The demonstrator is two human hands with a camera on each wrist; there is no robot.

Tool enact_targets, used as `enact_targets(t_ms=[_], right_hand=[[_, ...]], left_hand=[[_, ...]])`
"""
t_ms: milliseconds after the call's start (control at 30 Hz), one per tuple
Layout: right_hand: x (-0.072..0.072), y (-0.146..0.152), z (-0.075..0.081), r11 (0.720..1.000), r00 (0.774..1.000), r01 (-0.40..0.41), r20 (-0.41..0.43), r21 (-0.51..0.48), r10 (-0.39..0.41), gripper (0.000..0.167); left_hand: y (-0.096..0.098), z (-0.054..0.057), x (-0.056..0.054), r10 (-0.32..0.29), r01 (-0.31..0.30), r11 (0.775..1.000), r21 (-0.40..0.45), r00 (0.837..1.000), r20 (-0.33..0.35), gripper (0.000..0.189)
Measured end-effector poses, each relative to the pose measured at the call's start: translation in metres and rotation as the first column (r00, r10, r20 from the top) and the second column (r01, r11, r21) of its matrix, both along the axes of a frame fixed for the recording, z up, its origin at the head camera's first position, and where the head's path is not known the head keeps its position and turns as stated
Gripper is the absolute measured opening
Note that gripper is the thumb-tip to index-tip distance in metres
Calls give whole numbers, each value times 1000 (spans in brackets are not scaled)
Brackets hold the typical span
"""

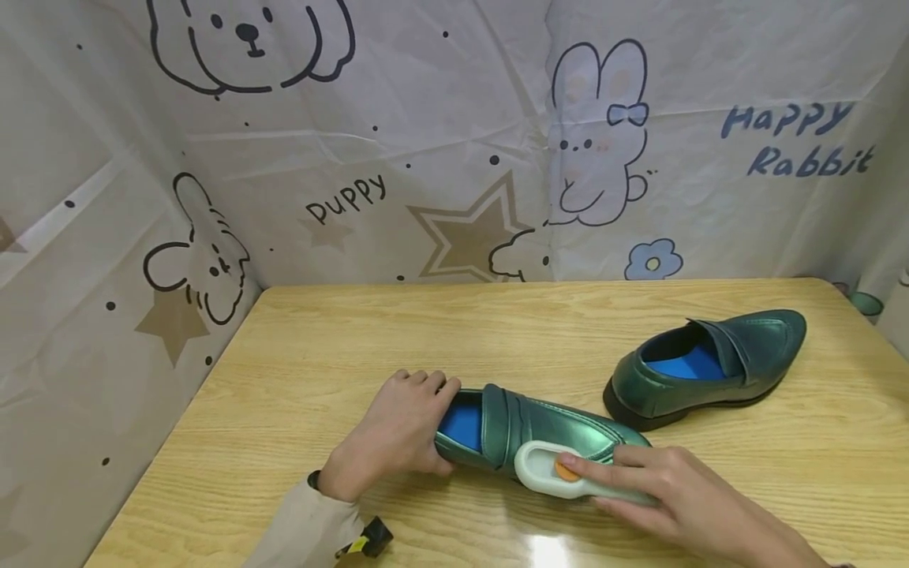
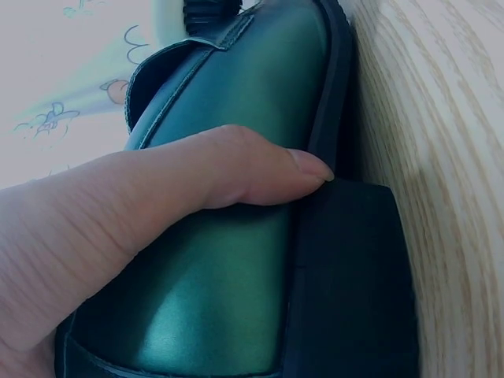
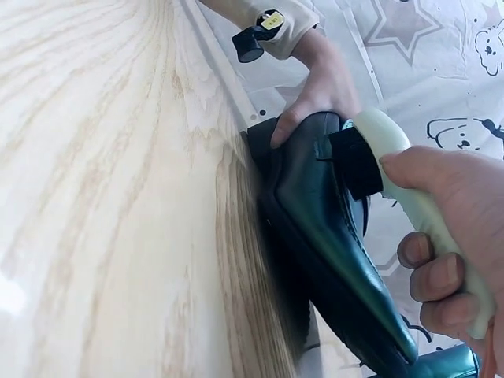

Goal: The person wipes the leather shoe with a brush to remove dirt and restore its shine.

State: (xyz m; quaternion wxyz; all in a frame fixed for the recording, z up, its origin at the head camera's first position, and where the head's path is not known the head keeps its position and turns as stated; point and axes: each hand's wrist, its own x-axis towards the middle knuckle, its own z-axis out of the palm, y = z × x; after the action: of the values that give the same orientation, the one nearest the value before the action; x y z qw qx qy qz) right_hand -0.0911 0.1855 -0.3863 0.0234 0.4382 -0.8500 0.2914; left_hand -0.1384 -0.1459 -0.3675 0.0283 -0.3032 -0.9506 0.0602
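A shiny green loafer (image 1: 568, 426) with a blue insole lies near the middle of the table, its toe to the right. My left hand (image 1: 408, 426) grips its heel end, and in the left wrist view the thumb (image 2: 236, 169) lies across the shoe's side to the sole edge. My right hand (image 1: 660, 489) holds a pale green shoe brush (image 1: 543, 473) by its handle, thumb on the orange button. In the right wrist view the brush's black bristles (image 3: 358, 164) touch the loafer's upper near the strap.
Another green loafer (image 1: 703, 371) stands at the back right, toe pointing away to the right. The wooden table (image 1: 426, 331) ends at a cloth backdrop (image 1: 398, 142) with cartoon drawings. A green object (image 1: 866, 303) shows past the table's right edge.
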Motion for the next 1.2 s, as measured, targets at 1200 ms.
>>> enact_targets(t_ms=[1200], right_hand=[[-9,0,-8,860,842,509,-233,43,-486,64]], left_hand=[[-1,0,1,6,-6,1000,-7,1000,0,92]])
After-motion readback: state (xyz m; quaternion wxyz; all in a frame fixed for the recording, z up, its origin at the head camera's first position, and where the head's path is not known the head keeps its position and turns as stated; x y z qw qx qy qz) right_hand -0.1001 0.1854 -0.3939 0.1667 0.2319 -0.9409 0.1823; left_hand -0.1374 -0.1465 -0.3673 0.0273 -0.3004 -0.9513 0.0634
